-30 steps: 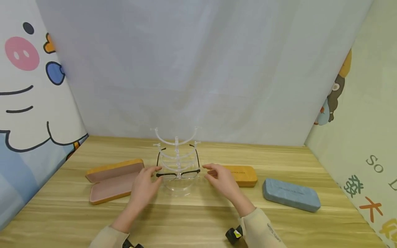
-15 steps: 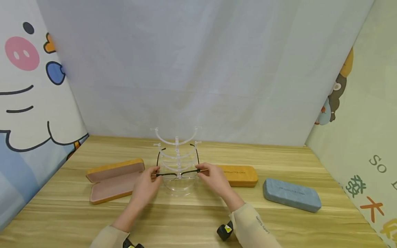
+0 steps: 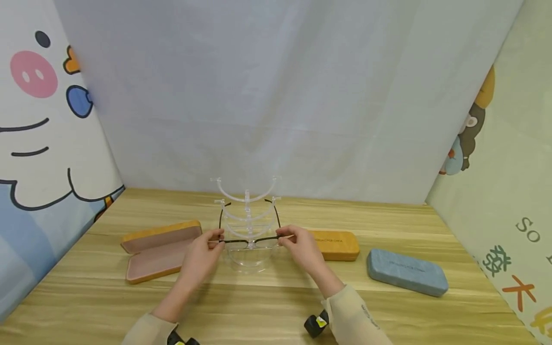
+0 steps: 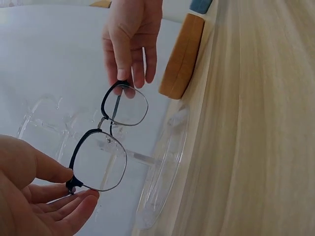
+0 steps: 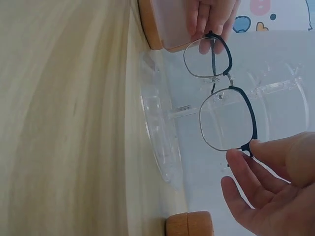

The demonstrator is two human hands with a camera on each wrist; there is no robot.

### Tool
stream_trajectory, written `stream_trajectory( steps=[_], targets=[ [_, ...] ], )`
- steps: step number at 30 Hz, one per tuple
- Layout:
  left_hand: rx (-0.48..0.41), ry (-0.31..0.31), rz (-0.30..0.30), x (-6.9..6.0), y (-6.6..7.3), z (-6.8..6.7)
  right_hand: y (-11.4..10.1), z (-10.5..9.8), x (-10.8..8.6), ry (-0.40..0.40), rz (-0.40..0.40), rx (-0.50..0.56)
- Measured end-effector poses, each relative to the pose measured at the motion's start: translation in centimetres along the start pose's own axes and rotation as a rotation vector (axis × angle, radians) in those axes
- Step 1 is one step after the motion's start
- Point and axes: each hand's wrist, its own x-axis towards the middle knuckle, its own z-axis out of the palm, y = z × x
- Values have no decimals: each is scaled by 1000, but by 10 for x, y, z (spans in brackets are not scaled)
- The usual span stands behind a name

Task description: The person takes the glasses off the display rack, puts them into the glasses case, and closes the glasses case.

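A pair of eyeglasses (image 3: 236, 242) with dark upper rims and thin metal lower rims sits at the lower part of a clear display stand (image 3: 247, 197). My left hand (image 3: 202, 254) pinches the frame's left corner between thumb and fingers. At the opposite corner, my right hand (image 3: 304, 249) pinches the frame the same way. Both temples are unfolded and point back past the stand. In the left wrist view the lenses (image 4: 101, 162) face the camera, and the stand's round base (image 4: 165, 172) shows beside them. Whether the glasses still touch the stand, I cannot tell.
An orange glasses case (image 3: 161, 261) lies open to the left of the stand, pink lining showing. A closed orange case (image 3: 338, 245) lies behind the right hand, and a closed blue case (image 3: 407, 271) farther right. A pale curtain (image 3: 276, 96) hangs behind the wooden table (image 3: 258, 311).
My right hand has moved left onto the glasses' corner and now pinches it. My left hand has closed on the other corner. The glasses have hardly shifted.
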Motion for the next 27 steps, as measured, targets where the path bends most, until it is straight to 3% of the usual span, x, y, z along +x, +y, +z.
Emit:
stream_trajectory(
  steps=[9, 15, 22, 27],
  targets=[
    [-9, -33, 42, -5, 6, -9, -7, -10, -9, 31, -3, 62],
    [-22, -5, 115, -11, 9, -16, -13, -18, -14, 77, -47, 82],
    [4, 59, 213, -16, 12, -20, -25, -24, -22, 129, -44, 95],
    [14, 82, 236, -21, 19, -24, -30, -30, -30, 139, -74, 115]
  ],
)
